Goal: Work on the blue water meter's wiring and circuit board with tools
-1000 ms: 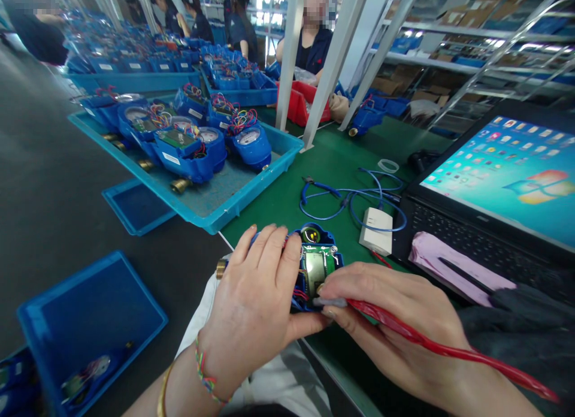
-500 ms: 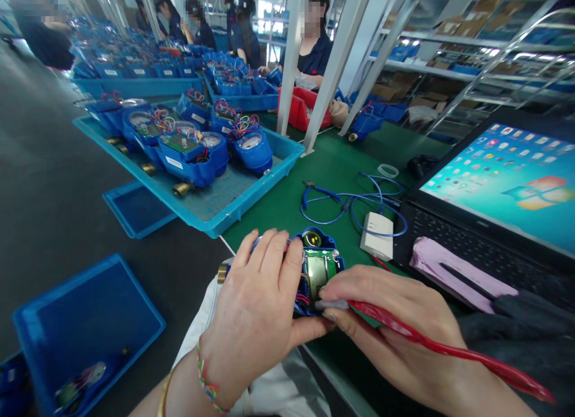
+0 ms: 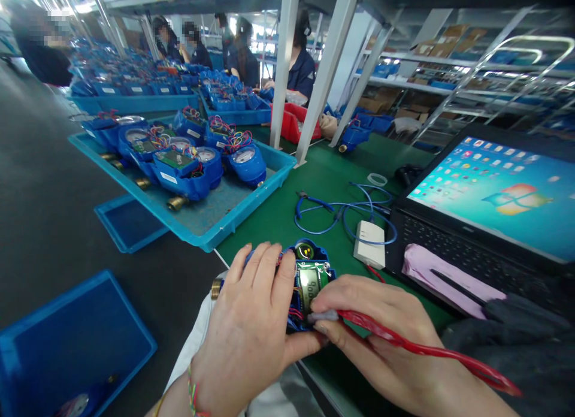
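My left hand [image 3: 254,306] lies over a blue water meter [image 3: 324,253], its fingers wrapped across the body and its thumb along the near side. A threaded brass end [image 3: 216,289] sticks out to the left. On the meter's green circuit board, the small LCD screen [image 3: 309,283] shows dark digits. Between the thumb and fingers of my right hand [image 3: 386,321] is a grey-tipped probe [image 3: 325,316] with a red cable [image 3: 404,340] running back over the hand. The probe's tip meets the board's lower edge; the exact contact is hidden.
Several open water meters sit in a blue tray [image 3: 209,240] at the back left. To the right are a laptop [image 3: 476,189], a white box [image 3: 370,243] with a blue cable, and a pink cloth [image 3: 442,279] bearing a black pen. Metal posts [image 3: 324,75] rise behind; co-workers sit beyond.
Dark digits have appeared on the meter's screen, which was blank before. The view has shifted slightly, and both hands keep their hold.
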Tool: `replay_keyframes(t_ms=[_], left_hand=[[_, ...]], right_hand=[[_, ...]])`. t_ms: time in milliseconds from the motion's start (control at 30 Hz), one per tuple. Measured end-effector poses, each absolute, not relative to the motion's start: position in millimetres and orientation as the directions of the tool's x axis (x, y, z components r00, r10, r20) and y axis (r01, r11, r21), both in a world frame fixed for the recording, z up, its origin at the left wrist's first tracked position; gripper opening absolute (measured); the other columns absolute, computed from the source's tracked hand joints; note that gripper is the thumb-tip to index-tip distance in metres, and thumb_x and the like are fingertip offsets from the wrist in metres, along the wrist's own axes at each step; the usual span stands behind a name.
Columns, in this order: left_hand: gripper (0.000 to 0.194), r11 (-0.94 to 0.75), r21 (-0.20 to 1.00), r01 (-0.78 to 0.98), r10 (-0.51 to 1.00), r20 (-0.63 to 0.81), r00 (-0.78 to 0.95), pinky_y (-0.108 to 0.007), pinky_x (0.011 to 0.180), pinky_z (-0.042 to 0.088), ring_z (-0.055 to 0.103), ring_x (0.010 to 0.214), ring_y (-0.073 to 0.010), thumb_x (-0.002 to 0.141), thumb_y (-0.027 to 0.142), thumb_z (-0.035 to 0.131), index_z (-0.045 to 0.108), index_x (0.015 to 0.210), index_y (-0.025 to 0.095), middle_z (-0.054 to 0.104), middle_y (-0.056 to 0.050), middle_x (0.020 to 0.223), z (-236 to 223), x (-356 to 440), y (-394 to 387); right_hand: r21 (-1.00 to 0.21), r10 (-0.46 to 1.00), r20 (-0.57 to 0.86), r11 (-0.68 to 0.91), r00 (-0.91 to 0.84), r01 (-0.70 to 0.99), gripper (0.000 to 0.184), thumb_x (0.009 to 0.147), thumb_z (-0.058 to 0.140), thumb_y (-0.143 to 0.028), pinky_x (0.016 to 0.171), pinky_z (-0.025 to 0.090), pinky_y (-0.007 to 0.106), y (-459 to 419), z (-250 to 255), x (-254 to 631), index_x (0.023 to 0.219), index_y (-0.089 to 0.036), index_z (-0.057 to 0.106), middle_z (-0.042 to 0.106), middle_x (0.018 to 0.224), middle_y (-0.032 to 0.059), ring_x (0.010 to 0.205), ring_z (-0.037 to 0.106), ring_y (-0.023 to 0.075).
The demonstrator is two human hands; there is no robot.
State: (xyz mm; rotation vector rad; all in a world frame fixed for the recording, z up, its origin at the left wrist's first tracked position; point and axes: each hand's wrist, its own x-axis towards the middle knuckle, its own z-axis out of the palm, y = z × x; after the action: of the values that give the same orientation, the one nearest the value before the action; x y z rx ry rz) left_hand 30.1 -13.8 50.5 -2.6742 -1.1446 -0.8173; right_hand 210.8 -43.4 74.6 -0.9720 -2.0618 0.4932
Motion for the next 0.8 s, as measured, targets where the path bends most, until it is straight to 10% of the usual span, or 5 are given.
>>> replay_keyframes(t_ms=[800], left_hand=[[0.064,-0.739,-0.151,0.656,0.473,0.577,0.666,-0.053,0.088,0.046,0.055,0.105,-0.0351,0.075,0.052,0.057,0.054,0.114,0.001,0.058,-0.023,0.114,47,25,0]], right_hand=[[-0.632,0.801,0.468,0.598,-0.373,0.492,0.009,0.086,0.052,-0.012,0.063,0.045,0.025,-40,82,207,0.084,-0.016,0.059,0.063,0.073,0.0029,0.065,0.056,0.0134]])
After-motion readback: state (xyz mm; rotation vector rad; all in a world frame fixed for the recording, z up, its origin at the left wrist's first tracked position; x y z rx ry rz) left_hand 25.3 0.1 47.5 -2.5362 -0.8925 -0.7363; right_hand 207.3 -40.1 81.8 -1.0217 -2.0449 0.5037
